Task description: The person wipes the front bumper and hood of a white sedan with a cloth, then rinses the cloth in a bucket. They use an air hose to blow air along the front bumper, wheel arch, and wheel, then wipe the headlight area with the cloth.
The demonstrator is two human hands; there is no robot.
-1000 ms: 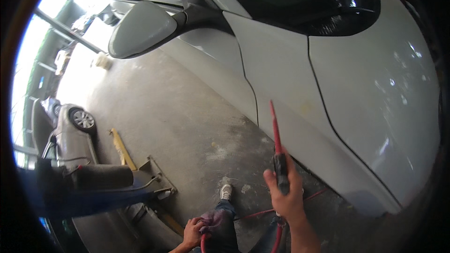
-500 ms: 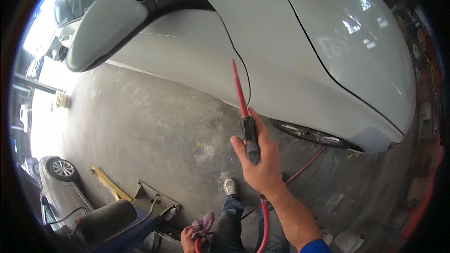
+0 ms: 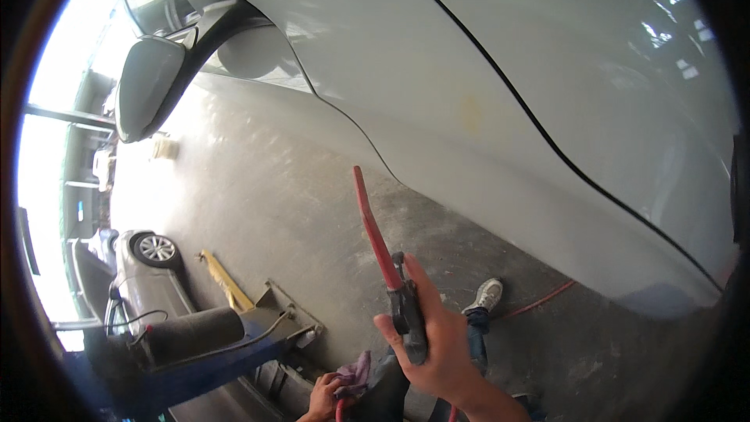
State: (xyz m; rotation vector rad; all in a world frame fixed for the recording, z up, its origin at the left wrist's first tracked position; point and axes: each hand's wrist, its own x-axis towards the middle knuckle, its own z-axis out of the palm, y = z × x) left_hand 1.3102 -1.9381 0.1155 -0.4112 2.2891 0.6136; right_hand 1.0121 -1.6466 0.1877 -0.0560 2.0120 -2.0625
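My right hand point(image 3: 447, 348) is wrapped round the black grip of an air blow gun point(image 3: 408, 320). The gun's long red nozzle point(image 3: 373, 227) points up and away, its tip near the lower edge of a pale grey car point(image 3: 375, 39) and apart from it as far as I can see. Low in the view, my left hand point(image 3: 322, 398) is closed on a crumpled purple cloth point(image 3: 355, 375). A red hose point(image 3: 340, 410) runs beside that hand; whether the hand also grips it, I cannot tell.
The car's side mirror point(image 3: 148, 86) juts out at the upper left. At the lower left stand a blue machine with a dark cylinder point(image 3: 195, 336) and a yellow metal arm point(image 3: 225, 280), with another grey car point(image 3: 144, 281) beyond. A red hose point(image 3: 539, 299) crosses the concrete floor by my shoe point(image 3: 488, 295).
My view has shifted toward the car's front, and its fender fills more of the picture. The blow gun now sits lower in view. One shoe appears further right; the cloth stays in my left hand.
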